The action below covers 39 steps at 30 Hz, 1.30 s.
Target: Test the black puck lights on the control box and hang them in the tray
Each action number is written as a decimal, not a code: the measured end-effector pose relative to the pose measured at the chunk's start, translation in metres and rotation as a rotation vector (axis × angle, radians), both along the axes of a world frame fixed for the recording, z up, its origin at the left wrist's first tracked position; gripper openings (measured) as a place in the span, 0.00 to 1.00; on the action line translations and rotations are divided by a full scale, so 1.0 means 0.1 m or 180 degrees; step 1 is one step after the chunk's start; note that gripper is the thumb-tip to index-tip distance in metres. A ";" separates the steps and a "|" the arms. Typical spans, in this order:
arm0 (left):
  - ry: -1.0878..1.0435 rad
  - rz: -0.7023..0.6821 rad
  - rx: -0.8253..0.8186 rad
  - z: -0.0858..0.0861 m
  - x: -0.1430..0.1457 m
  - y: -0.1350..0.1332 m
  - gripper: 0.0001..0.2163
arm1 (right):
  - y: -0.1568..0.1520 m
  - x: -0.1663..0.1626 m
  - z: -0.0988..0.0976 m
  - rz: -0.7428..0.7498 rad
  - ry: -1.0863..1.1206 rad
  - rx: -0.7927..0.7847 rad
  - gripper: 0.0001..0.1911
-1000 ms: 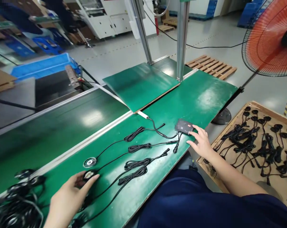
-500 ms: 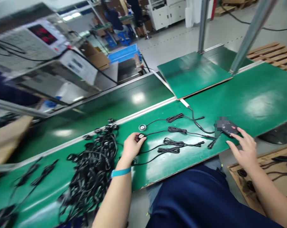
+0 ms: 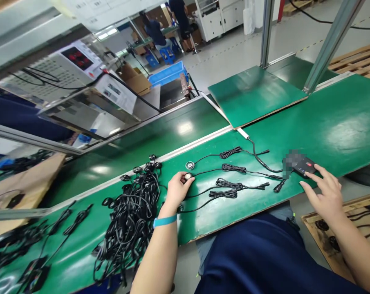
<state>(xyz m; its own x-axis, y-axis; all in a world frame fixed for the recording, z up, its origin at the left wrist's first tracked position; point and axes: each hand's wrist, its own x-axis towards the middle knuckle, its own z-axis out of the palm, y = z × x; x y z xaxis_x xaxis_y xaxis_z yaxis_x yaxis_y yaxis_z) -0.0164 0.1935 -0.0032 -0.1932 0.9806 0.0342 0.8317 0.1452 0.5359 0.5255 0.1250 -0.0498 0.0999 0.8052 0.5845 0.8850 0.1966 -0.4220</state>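
Between thumb and fingers, my left hand [image 3: 178, 188] pinches a small round black lamp head [image 3: 189, 176] whose pale face points up. A thin black cable [image 3: 234, 168] runs right from it, bundled midway, to a plug joint near a black control box [image 3: 304, 164] with a red light or button. My right hand [image 3: 326, 192] rests its fingertips on the box's near right edge, fingers spread, thumb apart. Another round lamp [image 3: 190, 165] lies face up just beyond my left hand. Two more bundled cables [image 3: 229, 185] lie nearer me; their left ends are partly hidden by my left hand.
A tangled heap of black cabled lamps [image 3: 129, 220] lies left of my left arm. A raised green board [image 3: 258, 96] stands at the back. A wooden-edged tray [image 3: 313, 228] with cabled parts sits lower right. Metal posts [image 3: 335, 45] rise behind; people work farther off.
The view has shifted, so everything sits farther right in the picture. Both hands keep their places on the lamp and the box. The held lamp's face looks paler and more visible.
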 end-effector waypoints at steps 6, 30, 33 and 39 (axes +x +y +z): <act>0.0037 0.0061 -0.0007 0.00 -0.01 0.00 0.23 | 0.01 -0.02 0.02 -0.0001 0.0009 0.0020 0.14; -0.0023 -0.0022 0.0053 -0.02 -0.01 -0.01 0.18 | -0.01 -0.05 0.06 -0.0090 0.0099 0.0019 0.13; -0.0047 -0.0031 0.0017 -0.03 -0.02 0.00 0.17 | 0.00 -0.06 0.07 -0.0116 0.0086 0.0069 0.13; -0.0035 -0.0029 0.0139 0.00 0.02 -0.02 0.15 | 0.01 -0.04 0.07 -0.0068 0.0164 0.0097 0.14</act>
